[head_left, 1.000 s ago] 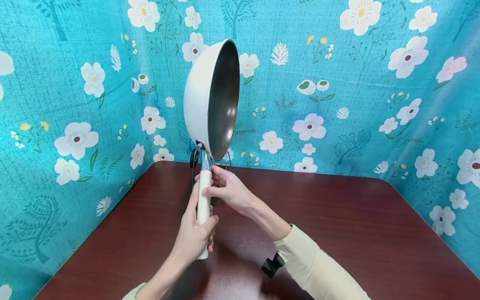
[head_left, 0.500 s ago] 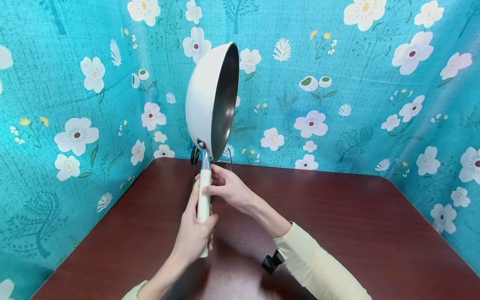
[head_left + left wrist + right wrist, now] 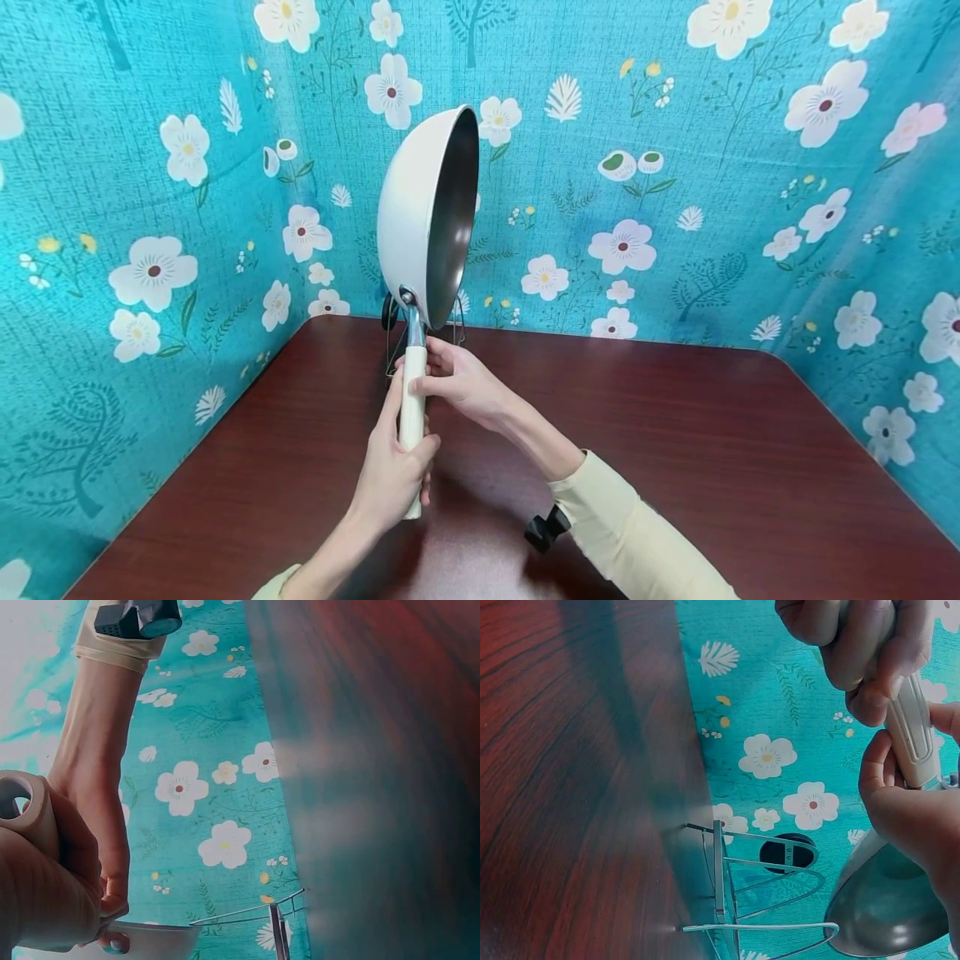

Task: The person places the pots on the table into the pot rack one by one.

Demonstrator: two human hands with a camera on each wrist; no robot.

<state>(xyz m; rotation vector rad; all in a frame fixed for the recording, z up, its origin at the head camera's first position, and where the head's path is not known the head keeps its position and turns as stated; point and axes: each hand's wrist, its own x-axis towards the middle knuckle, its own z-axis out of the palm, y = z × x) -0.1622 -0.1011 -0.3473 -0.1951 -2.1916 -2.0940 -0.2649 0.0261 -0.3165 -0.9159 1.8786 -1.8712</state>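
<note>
A wok (image 3: pixel 408 208), white outside and dark grey inside, is held up above the table, bowl uppermost and its opening facing right. My left hand (image 3: pixel 392 479) wraps around the lower part of its cream handle (image 3: pixel 412 408); the hollow handle end (image 3: pixel 41 817) sticks out of that fist in the left wrist view. Higher up, close to the metal neck, my right hand (image 3: pixel 468 387) pinches the same handle between thumb and fingers. In the right wrist view the bowl's dark inside (image 3: pixel 889 900) shows below my right hand.
Behind the wok, at the table's far left, stands a wire rack (image 3: pixel 720 874), with a black round piece (image 3: pixel 784 853) beside its wires. A dark red-brown table (image 3: pixel 637 433) spreads below, and teal flowered cloth (image 3: pixel 570 167) hangs along the back and sides.
The wok has come down a little and shifted slightly right, turning a bit so its inside shows more narrowly. Both hands keep their places on the handle.
</note>
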